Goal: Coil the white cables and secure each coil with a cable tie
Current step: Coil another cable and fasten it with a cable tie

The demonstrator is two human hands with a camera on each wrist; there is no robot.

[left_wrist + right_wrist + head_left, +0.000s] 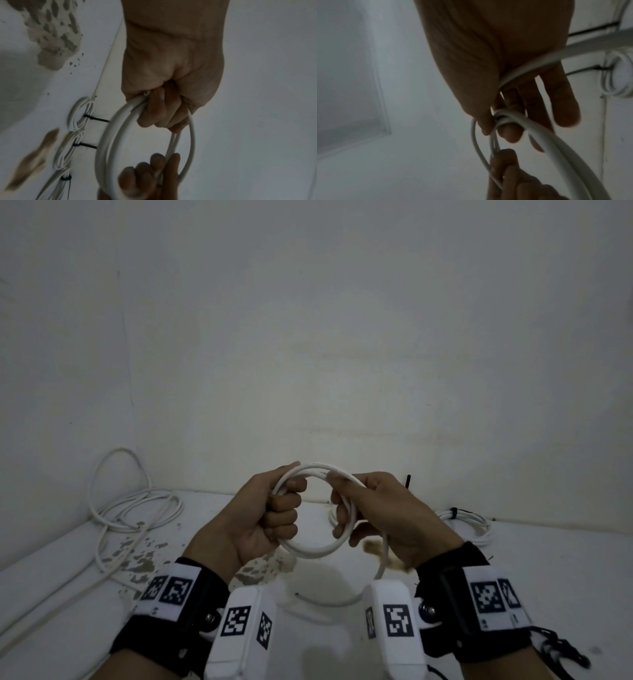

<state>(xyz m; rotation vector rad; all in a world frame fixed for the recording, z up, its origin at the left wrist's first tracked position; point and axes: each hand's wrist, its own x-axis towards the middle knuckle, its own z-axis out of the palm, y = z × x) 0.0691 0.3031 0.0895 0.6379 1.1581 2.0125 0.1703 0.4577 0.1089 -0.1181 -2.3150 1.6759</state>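
The wrist rigs (239, 631) fill the near edge of the head view and cover the forearms, and the cable's tail (342, 601) runs out of sight behind the right one. Both wrist views are dim and blurred, so the turns of the coil (313, 549) cannot be counted. Above the rigs, held clear of the table (513, 570), the coil stands upright between the two hands. The left hand (270, 515) is clenched round its left side, fingers wrapped through the ring and thumb on top. The right hand (380, 508) pinches the right side between thumb and fingertips, with its outer fingers fairly straight; a strand crosses its palm and drops to the tail. How the strands lie under the right thumb is hard to make out. Farther back on the right lie tied coils (469, 522) with black ties (454, 512); the head view shows only one clearly, the left wrist view three in a row, the nearest cut off. A black stub (408, 482) stands behind the right hand. On the far left a loose cable (137, 501) sprawls against the wall (308, 337), beside chipped patches (144, 553) in the tabletop.
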